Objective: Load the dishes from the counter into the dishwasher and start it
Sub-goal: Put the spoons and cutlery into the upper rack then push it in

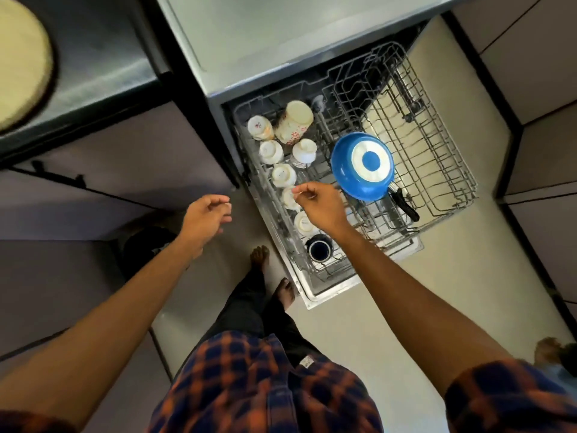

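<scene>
Below the person's arms, the pulled-out wire dishwasher rack (449, 157) carries a row of upturned small white cups (283, 175) running away from the body along its left edge. A tall cream tumbler with red flowers (293, 121) stands at the far end and a dark blue mug (319, 249) sits mouth-up at the near end. Beside them lies an upturned blue frying pan (362, 165) whose black handle (404, 204) points toward the near right corner.

Of the two hands, the right hand (318, 204) hangs over the cup row, thumb and forefinger pinched together just above one cup; whether they grip it I cannot tell. The left hand (207, 215) is loosely curled, holds nothing, and is off the rack's left side over the floor.

What seems left to fetch is a round pale plate (22, 60) on the dark worktop (103, 79), up and to the left, so the left hand is nearer. Marks on the cup bases and a cloth tag (307, 360) on the checked shirt (249, 385) are too small to read.
</scene>
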{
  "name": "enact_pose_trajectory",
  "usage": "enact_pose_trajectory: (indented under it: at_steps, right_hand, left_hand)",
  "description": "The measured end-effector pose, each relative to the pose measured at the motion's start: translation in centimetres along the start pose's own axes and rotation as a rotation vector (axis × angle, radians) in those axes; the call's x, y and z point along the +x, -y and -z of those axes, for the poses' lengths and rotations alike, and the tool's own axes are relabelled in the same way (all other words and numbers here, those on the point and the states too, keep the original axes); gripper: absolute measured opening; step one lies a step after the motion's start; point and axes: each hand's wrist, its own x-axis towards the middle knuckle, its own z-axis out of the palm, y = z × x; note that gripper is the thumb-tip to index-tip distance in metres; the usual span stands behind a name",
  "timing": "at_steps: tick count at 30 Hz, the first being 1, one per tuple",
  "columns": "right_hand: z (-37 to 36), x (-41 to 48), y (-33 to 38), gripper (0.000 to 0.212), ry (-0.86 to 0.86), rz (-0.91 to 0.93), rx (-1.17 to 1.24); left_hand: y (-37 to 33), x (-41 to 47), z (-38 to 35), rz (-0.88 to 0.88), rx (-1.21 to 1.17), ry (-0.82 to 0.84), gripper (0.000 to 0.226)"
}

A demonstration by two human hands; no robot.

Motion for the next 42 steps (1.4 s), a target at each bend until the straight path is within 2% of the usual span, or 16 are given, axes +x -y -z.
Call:
enact_pose_trajectory:
  at_steps: [7, 11, 15, 19, 24, 31, 33, 36, 42]
  right_hand:
    - [-8.4, -3.3, 12.0, 0.013, 0.247, 0.328, -0.116]
    - [-16.2, -5.5, 21.0, 0.015, 0.434, 0.509, -0.195]
    - [-25.1, -8.5, 29.5, 0.013, 0.531, 0.697, -0.238]
    - [-33.9, -12.2, 37.1, 0.013, 0.574, 0.862, -0.334]
    - [-45.2, -16.5, 44.3, 0.015, 0.633, 0.947, -0.363]
    - [-58.9, -20.7, 51.0, 0.026, 0.642, 1.023, -0.467]
    - [-62.0, -21.0, 52.4, 0.029, 0.625, 1.030, -0.499]
    - [-66.0, -21.7, 54.4, 0.033, 0.686, 0.996, -0.530]
    - [-72.5, -24.6, 57.3, 0.027, 0.711, 1.105, -0.530]
  left_hand:
    - [2.9, -6.7, 14.6, -0.144, -0.006, -0.308, 0.008]
    - [6.0, -11.7, 25.4, -0.233, -0.001, -0.596, 0.008]
    - [10.0, -15.7, 35.2, -0.262, -0.003, -0.818, 0.010]
    - [13.3, -17.9, 43.5, -0.280, 0.012, -0.971, 0.015]
    - [17.1, -18.8, 52.1, -0.279, 0.174, -1.088, 0.023]
    - [21.3, -17.8, 61.4, -0.110, 0.321, -1.206, 0.036]
    - [22.2, -17.5, 63.1, -0.060, 0.385, -1.211, 0.042]
    - [23.5, -17.2, 65.4, 0.008, 0.384, -1.222, 0.047]
    - [24.8, -16.8, 66.6, -0.012, 0.438, -1.262, 0.051]
